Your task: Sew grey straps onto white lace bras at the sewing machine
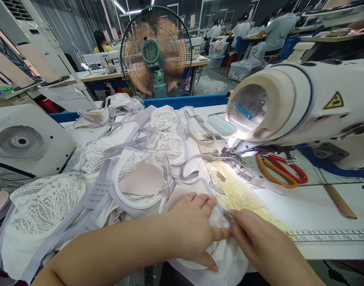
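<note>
My left hand (194, 226) lies on a white lace bra (213, 214) at the table's front edge, fingers spread and pressing on the cup. Close to its fingertips, my right hand (249, 234) is closed in a pinch at the bra's edge. A small dark, metallic-looking tip shows at the right fingers; what it belongs to is hidden by the hand. Left of my hands, another bra (142, 180) lies with a pale pink pad in its cup. The lower part of the bra under my hands hangs over the edge.
A lit sewing machine (268, 103) stands at the right, a grey strap running by its needle area. Orange-handled scissors (275, 172), a wooden-handled tool (339, 200) and a printed ruler (333, 236) are beside it. Bras (45, 206) pile up leftward. A fan (156, 51) stands behind.
</note>
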{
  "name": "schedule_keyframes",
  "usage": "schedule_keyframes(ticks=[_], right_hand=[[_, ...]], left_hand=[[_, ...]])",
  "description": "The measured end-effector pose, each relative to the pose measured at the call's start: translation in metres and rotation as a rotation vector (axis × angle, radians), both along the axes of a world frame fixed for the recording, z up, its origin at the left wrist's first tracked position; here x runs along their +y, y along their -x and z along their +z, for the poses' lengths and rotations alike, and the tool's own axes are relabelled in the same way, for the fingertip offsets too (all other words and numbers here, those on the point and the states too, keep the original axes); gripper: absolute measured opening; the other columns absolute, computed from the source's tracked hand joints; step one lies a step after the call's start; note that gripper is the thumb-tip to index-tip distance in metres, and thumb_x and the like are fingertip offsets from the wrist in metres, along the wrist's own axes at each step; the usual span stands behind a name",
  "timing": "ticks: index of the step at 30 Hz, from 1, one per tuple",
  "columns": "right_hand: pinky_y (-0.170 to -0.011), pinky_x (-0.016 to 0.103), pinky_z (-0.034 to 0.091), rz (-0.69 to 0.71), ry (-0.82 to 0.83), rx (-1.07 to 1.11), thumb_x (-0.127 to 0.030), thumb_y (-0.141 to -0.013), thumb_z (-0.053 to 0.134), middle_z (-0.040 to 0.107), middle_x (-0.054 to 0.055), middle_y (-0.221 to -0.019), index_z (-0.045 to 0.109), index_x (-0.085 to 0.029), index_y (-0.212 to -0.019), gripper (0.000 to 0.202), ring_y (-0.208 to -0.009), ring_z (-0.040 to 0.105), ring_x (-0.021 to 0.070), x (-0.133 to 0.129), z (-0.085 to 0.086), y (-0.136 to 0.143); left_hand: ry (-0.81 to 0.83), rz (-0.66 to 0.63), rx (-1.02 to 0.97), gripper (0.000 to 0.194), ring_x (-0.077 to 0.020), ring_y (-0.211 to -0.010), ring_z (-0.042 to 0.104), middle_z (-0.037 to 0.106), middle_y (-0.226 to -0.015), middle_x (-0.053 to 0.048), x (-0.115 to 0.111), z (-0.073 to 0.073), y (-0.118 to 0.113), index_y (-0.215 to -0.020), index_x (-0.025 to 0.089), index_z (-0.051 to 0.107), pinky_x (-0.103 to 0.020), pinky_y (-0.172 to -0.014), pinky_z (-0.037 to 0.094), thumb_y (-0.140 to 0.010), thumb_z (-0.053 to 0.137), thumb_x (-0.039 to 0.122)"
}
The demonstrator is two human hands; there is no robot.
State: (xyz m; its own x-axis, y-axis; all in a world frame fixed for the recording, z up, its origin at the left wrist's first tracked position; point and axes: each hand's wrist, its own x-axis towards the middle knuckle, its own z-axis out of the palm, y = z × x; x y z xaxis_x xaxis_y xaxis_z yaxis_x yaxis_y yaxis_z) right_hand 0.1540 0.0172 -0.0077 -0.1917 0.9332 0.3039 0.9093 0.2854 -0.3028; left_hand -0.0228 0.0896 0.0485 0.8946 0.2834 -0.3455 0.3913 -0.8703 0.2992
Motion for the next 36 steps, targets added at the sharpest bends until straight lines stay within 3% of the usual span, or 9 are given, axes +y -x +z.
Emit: schedule_keyframes(ticks=[7,11,15,22,27,31,36], right_hand=[[-0.038,0.024,0.043,0.089,0.009,-0.062,-0.019,-0.084,0.035,0.055,0.0,-0.055,0.053,-0.023,-0.067,0.026,-0.044,0.056,0.0141,-0.002,0.014,-0.002],[-0.042,0.023,0.045,0.069,0.032,-0.033,-0.021,-0.085,0.035,0.06,0.001,-0.061,0.058,-0.022,-0.074,0.025,-0.05,0.06,0.0144,-0.01,0.021,-0.008],[-0.047,0.023,0.048,0.068,0.027,-0.017,-0.023,-0.088,0.037,0.062,0.003,-0.068,0.059,-0.021,-0.083,0.023,-0.057,0.062,0.0143,-0.011,0.018,-0.011],[-0.047,0.023,0.046,0.055,0.064,-0.107,-0.021,-0.088,0.036,0.057,0.0,-0.065,0.056,-0.021,-0.083,0.02,-0.056,0.06,0.0142,0.001,0.002,-0.005],[-0.039,0.024,0.042,0.066,0.036,-0.12,-0.019,-0.085,0.034,0.055,0.0,-0.057,0.057,-0.021,-0.075,0.025,-0.046,0.056,0.0148,0.001,0.011,-0.004],[-0.043,0.024,0.046,0.066,0.065,0.003,-0.022,-0.087,0.035,0.059,0.0,-0.06,0.056,-0.022,-0.076,0.024,-0.05,0.059,0.0144,-0.007,0.018,-0.008],[-0.046,0.022,0.048,-0.098,0.18,0.325,-0.034,-0.089,0.039,0.06,-0.002,-0.062,0.052,-0.024,-0.081,0.018,-0.053,0.059,0.0129,-0.016,0.019,-0.009]], left_hand=[[0.027,0.002,0.059,0.075,-0.0402,-0.135,0.017,0.016,-0.149,-0.019,0.0,0.004,-0.002,-0.136,0.029,0.037,-0.052,-0.104,0.022,-0.072,0.061,0.057],[0.022,0.003,0.094,0.074,-0.0391,-0.135,0.016,0.015,-0.15,-0.016,0.001,0.006,-0.003,-0.137,0.031,0.035,-0.053,-0.104,0.022,-0.073,0.059,0.058],[0.013,-0.002,0.076,0.073,-0.0383,-0.135,0.017,0.019,-0.149,-0.015,0.0,0.004,-0.002,-0.136,0.031,0.036,-0.053,-0.104,0.023,-0.072,0.059,0.059],[-0.001,0.004,0.053,0.073,-0.0395,-0.135,0.017,0.018,-0.149,-0.018,-0.001,0.002,-0.002,-0.136,0.029,0.037,-0.052,-0.105,0.021,-0.073,0.059,0.058],[0.014,-0.002,0.122,0.073,-0.0376,-0.136,0.013,0.013,-0.15,-0.017,0.0,0.008,-0.004,-0.138,0.031,0.033,-0.05,-0.107,0.019,-0.075,0.056,0.059],[0.01,0.005,0.136,0.073,-0.0363,-0.137,0.012,0.012,-0.151,-0.017,0.001,0.009,-0.004,-0.139,0.032,0.031,-0.049,-0.107,0.018,-0.075,0.054,0.061],[-0.043,0.071,0.082,0.076,-0.0413,-0.134,0.017,0.015,-0.149,-0.02,0.007,0.003,0.001,-0.138,0.03,0.033,-0.053,-0.104,0.02,-0.074,0.054,0.062]])
